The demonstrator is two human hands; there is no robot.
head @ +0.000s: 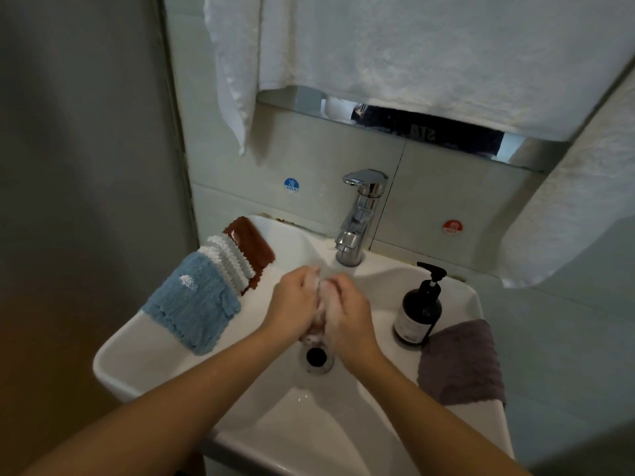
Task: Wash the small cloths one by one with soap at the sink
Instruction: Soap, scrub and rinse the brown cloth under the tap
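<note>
A person scrubs a small, lathered cloth [318, 316] between both hands above the drain [315, 357] of a white sink [343, 438]. The left hand [295, 304] and the right hand [347, 312] face each other, their fingers [309, 274] curled and clenched around the soapy cloth, which is bunched between the palms; only a reddish-brown lower end and foam show, so most of it is hidden.

The risk, on this evidence, is a slippery grip: lather could let the cloth slide down onto the open drain, or suds could fall on the waiting cloths. A blue cloth [192, 305], a white cloth [228, 261] and a rust-brown cloth [252, 247] lie overlapped on the sink's left rim, near the left hand; foam already speckles the blue one. A purple cloth [462, 364] hangs over the right rim, touching or just beside a dark soap pump bottle [421, 307]. A wide elbow swing could knock that bottle into the basin.

No stream is visible from the tap [359, 218], so rinsing appears not yet begun.
</note>
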